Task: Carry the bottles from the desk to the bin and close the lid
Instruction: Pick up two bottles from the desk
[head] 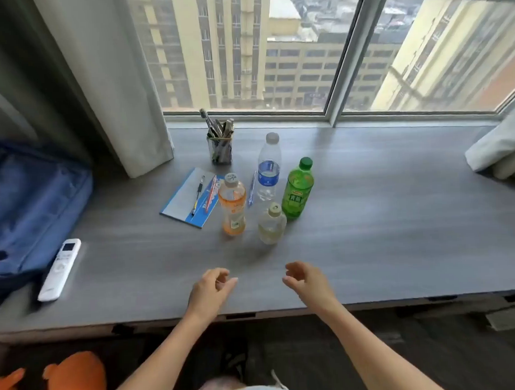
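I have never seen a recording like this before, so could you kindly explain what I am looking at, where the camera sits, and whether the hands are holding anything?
There is no machine here: a person wears one wide-angle camera on the head, looking forward and down, so you see their own bare arms. The left hand and right hand hover above the near part of the grey desk, fingers loosely curled and empty.

Four bottles stand upright on the desk: an orange drink bottle, a small pale bottle, a clear water bottle with a blue label and a green bottle. Left of them lies a blue notebook with a pen on it, behind it a pen holder, and at the desk's left edge a white remote control. No bin is in view.
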Demonstrator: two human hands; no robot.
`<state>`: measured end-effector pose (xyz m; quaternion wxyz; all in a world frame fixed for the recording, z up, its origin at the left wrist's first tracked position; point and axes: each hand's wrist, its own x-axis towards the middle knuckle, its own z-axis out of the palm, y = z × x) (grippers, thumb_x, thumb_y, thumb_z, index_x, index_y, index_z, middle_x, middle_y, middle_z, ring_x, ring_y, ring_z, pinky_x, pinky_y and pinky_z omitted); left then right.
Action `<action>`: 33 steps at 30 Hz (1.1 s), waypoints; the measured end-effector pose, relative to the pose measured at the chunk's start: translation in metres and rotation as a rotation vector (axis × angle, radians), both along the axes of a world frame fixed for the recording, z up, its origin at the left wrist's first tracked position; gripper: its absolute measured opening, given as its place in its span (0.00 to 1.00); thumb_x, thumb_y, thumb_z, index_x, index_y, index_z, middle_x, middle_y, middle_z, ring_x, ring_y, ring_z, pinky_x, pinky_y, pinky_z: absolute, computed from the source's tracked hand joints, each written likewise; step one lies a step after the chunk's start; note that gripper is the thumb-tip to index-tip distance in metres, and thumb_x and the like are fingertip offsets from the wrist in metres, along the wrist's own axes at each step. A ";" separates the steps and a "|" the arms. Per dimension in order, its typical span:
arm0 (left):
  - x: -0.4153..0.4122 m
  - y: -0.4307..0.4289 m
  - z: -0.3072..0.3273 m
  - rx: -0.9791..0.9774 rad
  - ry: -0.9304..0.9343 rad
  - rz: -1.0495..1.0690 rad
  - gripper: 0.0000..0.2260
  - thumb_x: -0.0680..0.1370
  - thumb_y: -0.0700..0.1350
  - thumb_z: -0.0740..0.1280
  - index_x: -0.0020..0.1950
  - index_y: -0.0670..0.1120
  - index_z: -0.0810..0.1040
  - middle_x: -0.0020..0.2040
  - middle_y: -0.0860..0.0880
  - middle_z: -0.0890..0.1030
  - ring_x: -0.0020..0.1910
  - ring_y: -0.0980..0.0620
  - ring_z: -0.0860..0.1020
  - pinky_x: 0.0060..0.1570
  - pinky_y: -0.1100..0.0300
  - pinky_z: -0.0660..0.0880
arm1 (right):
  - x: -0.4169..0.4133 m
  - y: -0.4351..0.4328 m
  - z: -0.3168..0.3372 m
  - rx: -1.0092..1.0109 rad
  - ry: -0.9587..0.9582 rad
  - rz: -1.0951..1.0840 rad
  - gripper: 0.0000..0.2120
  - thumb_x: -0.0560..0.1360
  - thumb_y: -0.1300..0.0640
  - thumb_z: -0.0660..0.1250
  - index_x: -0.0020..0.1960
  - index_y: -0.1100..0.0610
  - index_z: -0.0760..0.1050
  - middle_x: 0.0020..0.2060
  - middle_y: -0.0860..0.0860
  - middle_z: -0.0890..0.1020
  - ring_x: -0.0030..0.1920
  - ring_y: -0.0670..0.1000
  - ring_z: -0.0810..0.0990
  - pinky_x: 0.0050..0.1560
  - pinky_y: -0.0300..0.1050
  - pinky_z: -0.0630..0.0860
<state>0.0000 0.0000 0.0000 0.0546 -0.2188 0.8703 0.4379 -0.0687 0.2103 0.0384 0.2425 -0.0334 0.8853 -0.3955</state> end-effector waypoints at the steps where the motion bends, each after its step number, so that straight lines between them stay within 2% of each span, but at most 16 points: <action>1: -0.012 -0.008 0.000 0.017 0.030 0.021 0.14 0.74 0.49 0.70 0.57 0.44 0.78 0.50 0.47 0.80 0.45 0.52 0.78 0.47 0.61 0.74 | -0.010 -0.007 -0.002 -0.004 0.025 -0.017 0.17 0.74 0.57 0.68 0.62 0.59 0.73 0.55 0.56 0.81 0.52 0.52 0.79 0.55 0.45 0.75; 4: -0.047 -0.026 0.010 0.025 0.067 0.038 0.18 0.72 0.50 0.72 0.59 0.45 0.76 0.53 0.48 0.77 0.47 0.52 0.78 0.46 0.61 0.74 | -0.031 -0.027 0.001 -0.015 0.092 -0.084 0.23 0.73 0.56 0.70 0.66 0.59 0.69 0.59 0.54 0.76 0.53 0.51 0.76 0.54 0.44 0.75; 7: -0.080 -0.036 0.011 0.025 0.096 0.057 0.25 0.69 0.52 0.75 0.62 0.44 0.73 0.58 0.47 0.75 0.52 0.51 0.77 0.51 0.55 0.78 | -0.051 -0.041 -0.007 0.014 0.155 -0.150 0.32 0.70 0.53 0.73 0.69 0.58 0.64 0.63 0.55 0.71 0.60 0.53 0.73 0.63 0.51 0.73; 9: -0.099 -0.040 0.011 0.023 0.098 0.056 0.31 0.68 0.52 0.76 0.65 0.44 0.70 0.61 0.46 0.73 0.55 0.50 0.76 0.54 0.54 0.77 | -0.063 -0.048 -0.014 0.074 0.187 -0.164 0.37 0.68 0.51 0.74 0.71 0.60 0.61 0.65 0.56 0.68 0.65 0.55 0.69 0.68 0.53 0.69; 12: -0.123 -0.043 0.008 0.045 0.087 0.052 0.37 0.66 0.51 0.77 0.70 0.44 0.65 0.65 0.44 0.70 0.61 0.47 0.74 0.58 0.53 0.74 | -0.077 -0.055 -0.022 0.115 0.164 -0.179 0.45 0.66 0.47 0.75 0.74 0.61 0.55 0.70 0.57 0.63 0.71 0.55 0.61 0.74 0.50 0.61; 14: -0.134 -0.043 0.006 0.020 0.079 0.034 0.38 0.65 0.51 0.78 0.70 0.44 0.64 0.65 0.43 0.69 0.63 0.45 0.73 0.60 0.52 0.72 | -0.083 -0.059 -0.026 0.104 0.143 -0.179 0.50 0.65 0.47 0.76 0.75 0.61 0.51 0.73 0.57 0.59 0.74 0.55 0.56 0.75 0.49 0.56; 18: -0.151 -0.045 0.000 -0.046 0.090 0.024 0.38 0.63 0.52 0.79 0.65 0.41 0.65 0.64 0.40 0.71 0.64 0.42 0.72 0.59 0.52 0.71 | -0.093 -0.065 -0.032 0.044 0.123 -0.212 0.55 0.63 0.48 0.78 0.76 0.58 0.45 0.76 0.54 0.55 0.76 0.53 0.53 0.76 0.49 0.55; 24: -0.169 -0.046 -0.004 0.028 0.112 0.082 0.40 0.61 0.50 0.81 0.67 0.41 0.66 0.63 0.40 0.75 0.62 0.40 0.75 0.60 0.50 0.72 | -0.099 -0.076 -0.042 0.036 0.115 -0.197 0.52 0.65 0.50 0.77 0.76 0.57 0.48 0.76 0.54 0.56 0.75 0.52 0.56 0.74 0.43 0.55; 29: -0.174 -0.042 -0.005 0.051 0.116 0.070 0.37 0.63 0.50 0.79 0.66 0.42 0.67 0.61 0.41 0.78 0.60 0.41 0.77 0.57 0.52 0.73 | -0.101 -0.078 -0.042 0.008 0.134 -0.252 0.43 0.65 0.52 0.76 0.73 0.58 0.57 0.71 0.53 0.66 0.71 0.52 0.65 0.71 0.45 0.64; 33: -0.173 -0.039 -0.004 0.077 0.114 0.005 0.32 0.64 0.50 0.79 0.63 0.43 0.71 0.57 0.43 0.80 0.57 0.44 0.79 0.55 0.54 0.74 | -0.095 -0.068 -0.037 -0.064 0.119 -0.316 0.34 0.63 0.52 0.77 0.65 0.54 0.67 0.60 0.51 0.75 0.62 0.52 0.73 0.61 0.49 0.73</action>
